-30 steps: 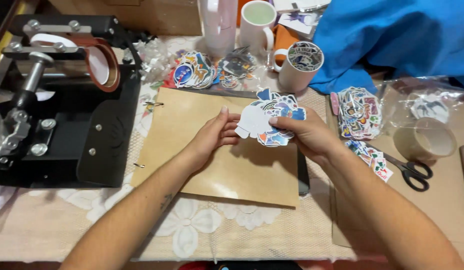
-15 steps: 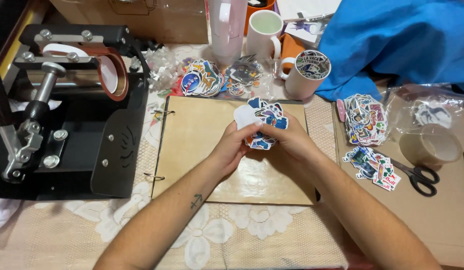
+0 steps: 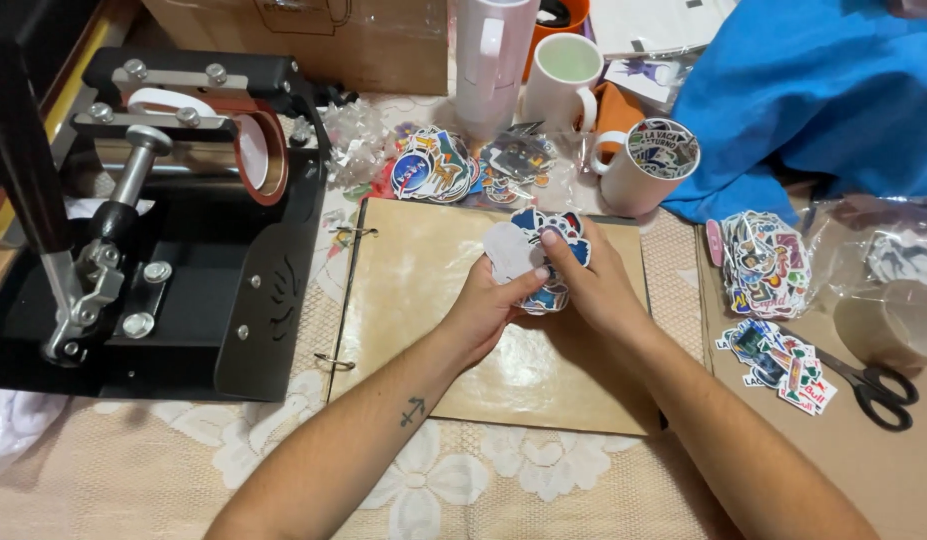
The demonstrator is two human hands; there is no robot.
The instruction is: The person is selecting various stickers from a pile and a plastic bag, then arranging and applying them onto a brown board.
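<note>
Both hands, left hand and right hand, pinch a fanned stack of colourful die-cut paper stickers above the tan ring-bound wooden board. Sorted sticker heaps lie at three o'clock; sorting seems partly done.

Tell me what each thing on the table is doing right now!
Left hand: holding the stack of colourful cut-out stickers.
Right hand: gripping the same stack, forefinger on top.
Tan wooden-covered ring binder: closed, lying flat.
Black mug press machine: empty, no mug in it.
White mug with pale green inside: upright, empty.
Black-handled scissors: closed, lying flat.
</note>
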